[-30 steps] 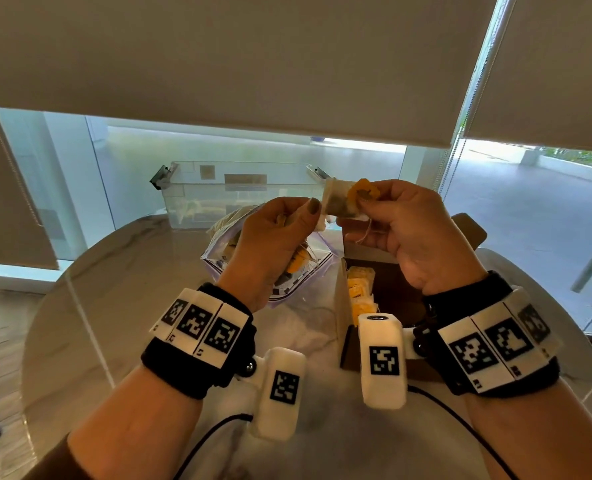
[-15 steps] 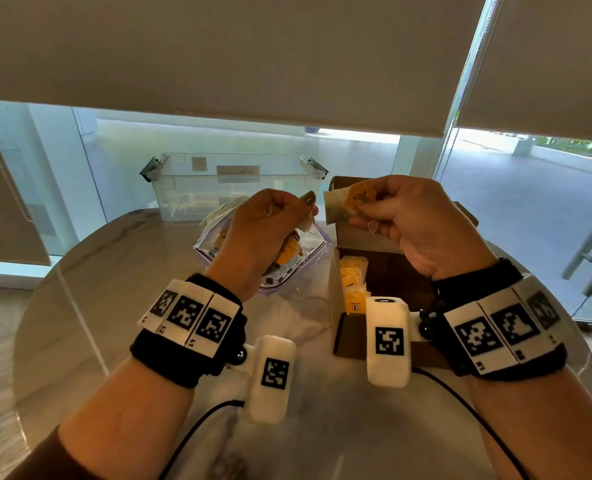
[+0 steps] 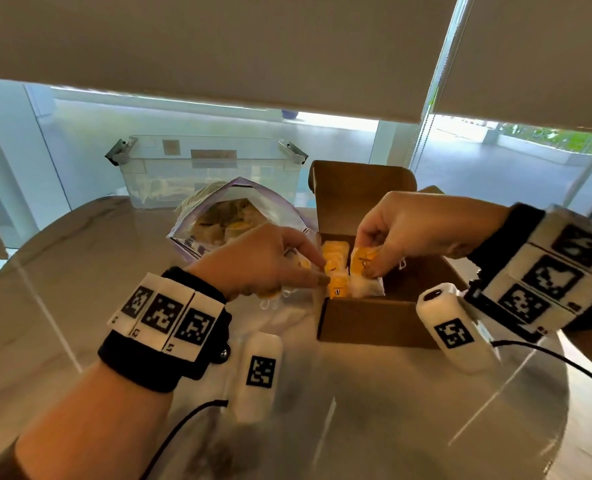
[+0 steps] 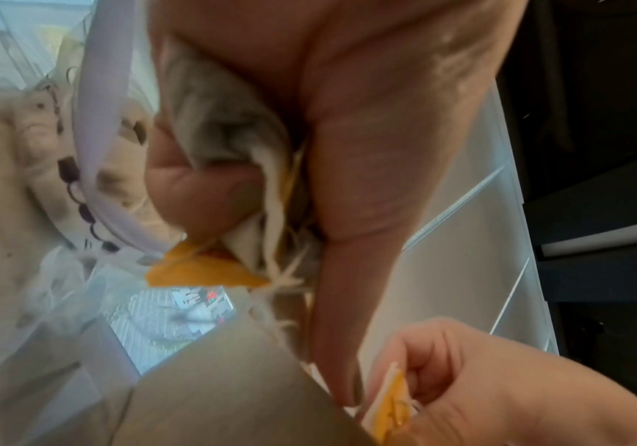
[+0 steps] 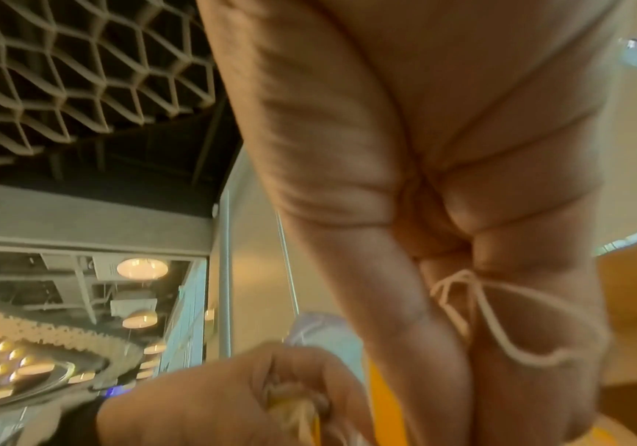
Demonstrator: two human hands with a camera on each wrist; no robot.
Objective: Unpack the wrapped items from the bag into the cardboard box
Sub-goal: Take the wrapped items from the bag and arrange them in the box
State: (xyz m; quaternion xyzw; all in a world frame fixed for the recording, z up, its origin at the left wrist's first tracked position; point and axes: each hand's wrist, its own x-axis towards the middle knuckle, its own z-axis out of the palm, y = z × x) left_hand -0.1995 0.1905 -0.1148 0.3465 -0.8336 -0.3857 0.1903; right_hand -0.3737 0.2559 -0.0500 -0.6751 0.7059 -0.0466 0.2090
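I take the cardboard box [image 3: 367, 317] as my landmark; it stands open on the round table [image 3: 62, 289], with its lid raised at the far side. To the left of the box and a little behind it, the clear bag [image 3: 232, 216] lies open, and I see more wrapped packets inside it. Behind the bag, a clear plastic bin [image 3: 204, 168] stands at the far edge of the table. My left hand [image 3: 263, 261] is at the left wall of the box. Its fingers are curled around a bunch of packets [image 4: 228, 144] with strings, and the forefinger points to the yellow packets [image 3: 336, 268] that stand in a row inside the box at the left end. My right hand [image 3: 422, 230] is above the box and pinches one yellow packet [image 3: 363, 263] just beside this row. A thin string [image 5: 499, 320] hangs under the right fingers.
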